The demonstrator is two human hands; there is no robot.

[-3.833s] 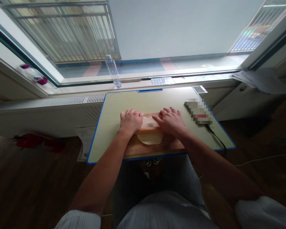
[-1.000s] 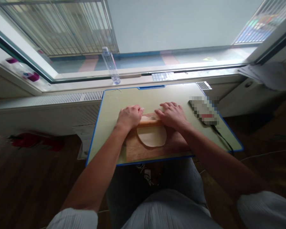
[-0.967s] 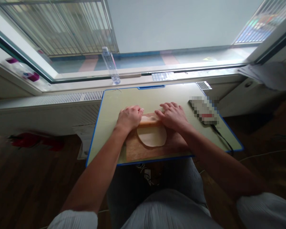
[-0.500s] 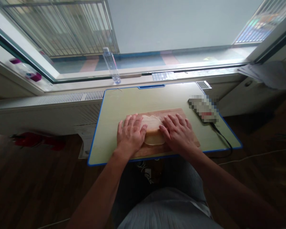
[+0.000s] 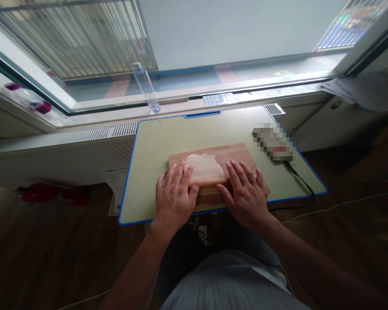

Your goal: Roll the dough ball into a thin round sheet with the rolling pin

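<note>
A wooden rolling pin (image 5: 208,184) lies across a thin sheet of pale dough (image 5: 204,167) on a wooden board (image 5: 234,152). My left hand (image 5: 176,189) is closed over the pin's left end, fingers reaching past it and thumb along it. At the opposite end, my right hand (image 5: 244,187) holds the pin in the same way, its palm pressed down. Both ends of the pin are hidden under my hands. Most of the dough shows beyond the pin, with a narrow strip on the near side.
Beneath the board is a pale green table with a blue rim (image 5: 161,133). A blurred-out phone-like device (image 5: 273,144) with a black cable (image 5: 299,176) lies at its right. A clear bottle (image 5: 147,88) stands on the windowsill, and a purple-capped bottle (image 5: 29,98) is farther left.
The rolling pin has rolled toward me, with both hands drawn back along with it. More of the dough now shows on its far side. The view has shifted slightly.
</note>
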